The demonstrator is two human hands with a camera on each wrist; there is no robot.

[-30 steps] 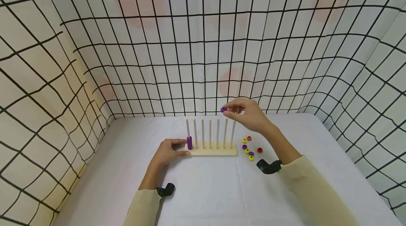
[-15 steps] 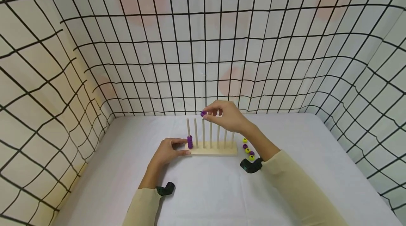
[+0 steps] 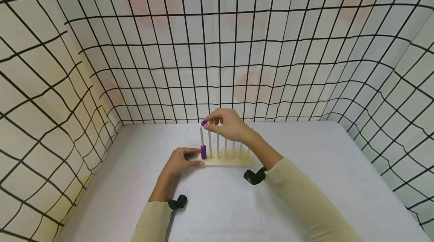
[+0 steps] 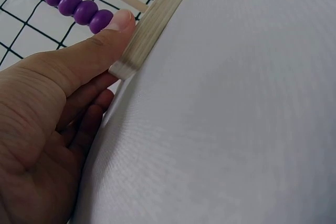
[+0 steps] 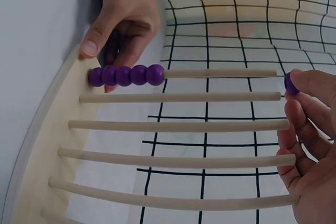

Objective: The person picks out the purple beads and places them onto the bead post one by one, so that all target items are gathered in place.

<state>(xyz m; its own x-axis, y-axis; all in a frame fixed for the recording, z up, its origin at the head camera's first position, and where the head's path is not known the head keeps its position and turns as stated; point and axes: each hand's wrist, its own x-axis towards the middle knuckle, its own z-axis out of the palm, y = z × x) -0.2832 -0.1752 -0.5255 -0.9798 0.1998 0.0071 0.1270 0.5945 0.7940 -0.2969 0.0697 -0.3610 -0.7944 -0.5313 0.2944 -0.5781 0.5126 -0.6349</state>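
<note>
A wooden base [image 3: 225,163] with a row of upright pegs stands on the white cloth. Several purple beads [image 5: 125,75] are stacked at the foot of its leftmost peg [image 5: 220,73]; the other pegs that show are bare. My left hand [image 3: 179,161] grips the base's left end, its thumb [image 4: 122,22] along the front edge and close to the stack. Between thumb and fingertips, my right hand [image 3: 228,123] pinches another purple bead [image 5: 290,84]. That bead is just off the tip of the leftmost peg, apart from it by a small gap.
White cloth [image 3: 217,204] covers the table. Black netting [image 3: 217,55] rises at the back and both sides. A dark wrist camera [image 3: 255,176] sits on the right wrist, another camera [image 3: 178,202] on the left. The right forearm crosses over the base's right end.
My right hand has carried the purple bead left, from above the rightmost pegs to the leftmost one. The loose coloured beads are now hidden by the right arm. My left hand stays put.
</note>
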